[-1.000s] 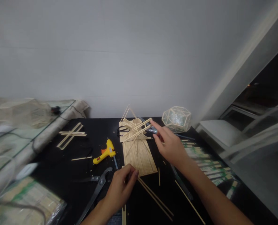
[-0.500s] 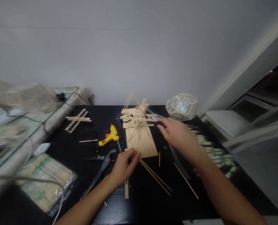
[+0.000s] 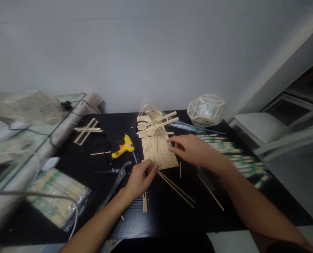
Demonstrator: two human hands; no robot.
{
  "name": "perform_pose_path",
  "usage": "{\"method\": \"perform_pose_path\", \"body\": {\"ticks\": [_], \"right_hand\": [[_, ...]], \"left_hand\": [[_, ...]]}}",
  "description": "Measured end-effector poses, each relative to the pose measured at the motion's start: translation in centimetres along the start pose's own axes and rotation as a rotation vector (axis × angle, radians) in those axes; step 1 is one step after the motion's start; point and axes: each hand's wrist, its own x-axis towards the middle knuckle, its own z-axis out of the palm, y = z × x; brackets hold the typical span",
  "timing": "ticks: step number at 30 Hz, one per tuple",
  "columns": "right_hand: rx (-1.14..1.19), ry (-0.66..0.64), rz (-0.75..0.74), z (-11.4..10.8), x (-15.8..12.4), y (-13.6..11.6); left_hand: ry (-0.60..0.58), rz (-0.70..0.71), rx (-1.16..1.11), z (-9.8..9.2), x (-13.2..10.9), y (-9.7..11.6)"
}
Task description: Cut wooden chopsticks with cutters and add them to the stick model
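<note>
My left hand (image 3: 142, 178) is closed near the front of the table, thumb and forefinger together. Two thin wooden sticks (image 3: 176, 188) run out from beside its fingertips across the black tabletop. Whatever it pinches, if anything, is hidden. My right hand (image 3: 189, 149) is open, thumb and forefinger apart with nothing seen between them, above the right edge of a flat panel of wooden sticks (image 3: 161, 158). Just behind its fingertips stands a wooden stick model with crossed blades (image 3: 158, 124), partly blurred; the hand appears apart from the blades.
Left lie a yellow glue gun (image 3: 123, 147), pliers (image 3: 118, 181), a stick cross (image 3: 87, 130) and a bagged bundle of sticks (image 3: 58, 196). Right are a faceted stick frame (image 3: 206, 109) and several stick packets (image 3: 225, 149). A white cable (image 3: 51, 196) crosses the near left.
My right hand has come away from the blade tip toward me, its fingers parting. The model's blades have turned, and their right ends now point upward. My left hand stays in place.
</note>
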Motion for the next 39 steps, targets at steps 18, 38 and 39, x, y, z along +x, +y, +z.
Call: {"method": "perform_pose_path", "body": {"ticks": [18, 38, 39], "right_hand": [[-0.034, 0.123, 0.009, 0.46, 0.16, -0.70], [-0.047, 0.088, 0.049, 0.95, 0.49, -0.61], [-0.045, 0.088, 0.053, 0.98, 0.50, -0.60]], "left_hand": [[-0.038, 0.034, 0.055, -0.09, 0.02, -0.02], [-0.076, 0.031, 0.054, 0.06, 0.09, 0.22], [-0.077, 0.031, 0.052, 0.05, 0.11, 0.28]]}}
